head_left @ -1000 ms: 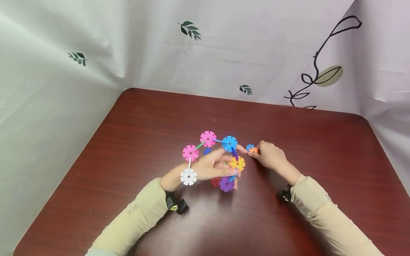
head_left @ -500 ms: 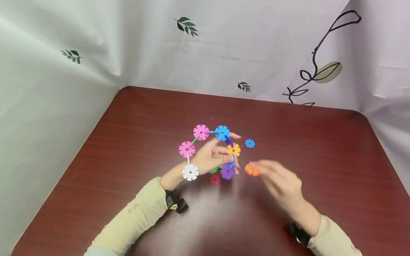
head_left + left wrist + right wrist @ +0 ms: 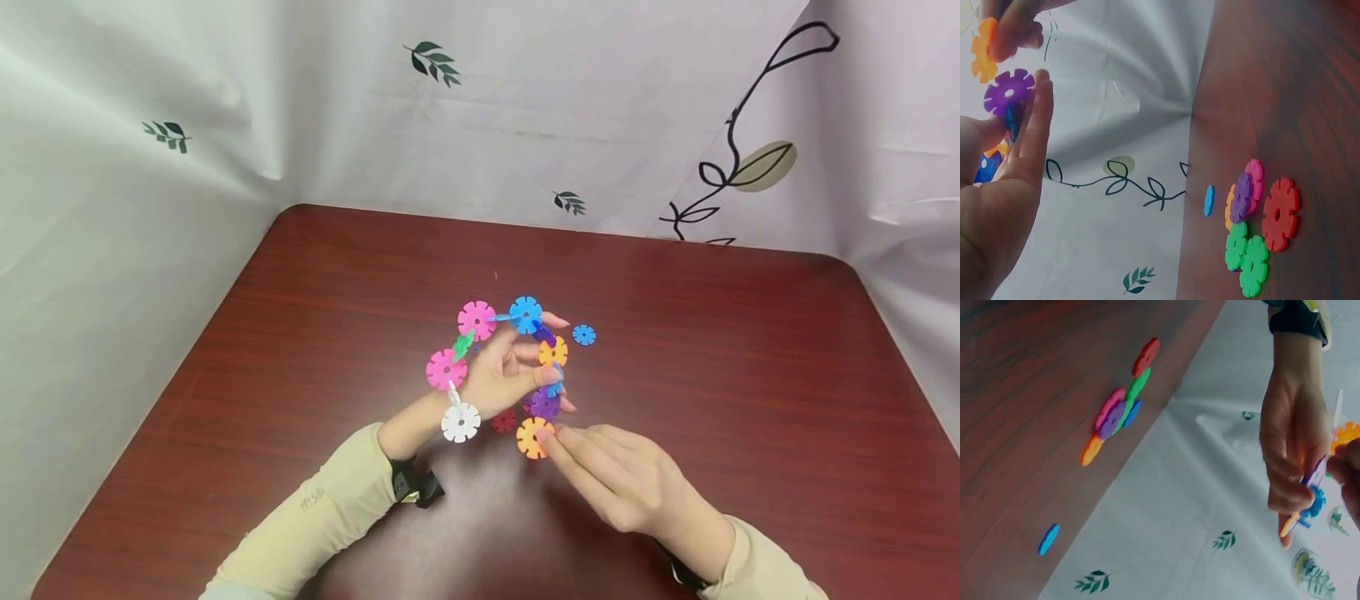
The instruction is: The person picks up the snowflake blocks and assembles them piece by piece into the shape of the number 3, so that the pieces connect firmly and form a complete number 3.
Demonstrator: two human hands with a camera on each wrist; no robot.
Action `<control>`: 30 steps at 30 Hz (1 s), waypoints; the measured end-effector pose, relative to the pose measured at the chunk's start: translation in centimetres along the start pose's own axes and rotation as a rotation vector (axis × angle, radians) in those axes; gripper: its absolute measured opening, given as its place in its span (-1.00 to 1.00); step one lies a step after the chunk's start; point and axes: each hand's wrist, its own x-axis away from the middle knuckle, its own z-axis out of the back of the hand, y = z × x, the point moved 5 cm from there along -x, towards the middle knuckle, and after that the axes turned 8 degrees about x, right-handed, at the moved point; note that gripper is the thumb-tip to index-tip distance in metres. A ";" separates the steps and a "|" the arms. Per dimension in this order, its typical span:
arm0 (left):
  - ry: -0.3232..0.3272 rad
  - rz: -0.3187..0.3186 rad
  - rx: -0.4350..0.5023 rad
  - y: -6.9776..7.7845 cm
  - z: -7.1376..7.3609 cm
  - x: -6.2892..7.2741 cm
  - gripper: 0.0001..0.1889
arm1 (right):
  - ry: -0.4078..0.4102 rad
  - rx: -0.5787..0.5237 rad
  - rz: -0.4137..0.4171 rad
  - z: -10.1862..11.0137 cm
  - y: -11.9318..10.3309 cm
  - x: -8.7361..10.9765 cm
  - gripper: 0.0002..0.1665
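A curved chain of slotted plastic flower discs hangs above the table, linked from a white disc [image 3: 460,422] through a pink disc [image 3: 477,321] and others to a purple disc [image 3: 543,405]. My left hand [image 3: 495,379] reaches through the curve and pinches a small blue disc [image 3: 555,385] between thumb and fingers, just above the purple one. My right hand [image 3: 630,479] pinches an orange disc [image 3: 531,438] by its edge, close below the purple end. In the left wrist view this orange disc [image 3: 985,53] stands edge-near beside the purple disc [image 3: 1010,94].
Loose discs lie on the brown table [image 3: 360,275], partly hidden under the left hand in the head view. The left wrist view shows a red disc [image 3: 1280,214], green discs [image 3: 1254,265] and several others clustered. One blue disc [image 3: 584,335] lies apart. A white patterned curtain surrounds the table.
My right hand has lifted the orange disc off the table beside the blue one and brought it left and nearer, to the chain's purple end. The left hand keeps its pinch; the chain shifts slightly.
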 end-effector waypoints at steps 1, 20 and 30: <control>0.001 -0.002 0.002 0.0 -0.1 0.0 -0.52 | 0.001 0.007 0.001 0.0 0.0 -0.1 -0.79; 0.028 0.054 0.027 -0.2 0.3 0.1 -0.54 | -0.015 0.047 -0.004 0.2 -0.8 -0.1 -0.80; -0.046 0.022 0.028 -0.1 0.7 0.1 -0.51 | 0.003 0.075 -0.010 0.5 -0.7 0.0 -0.81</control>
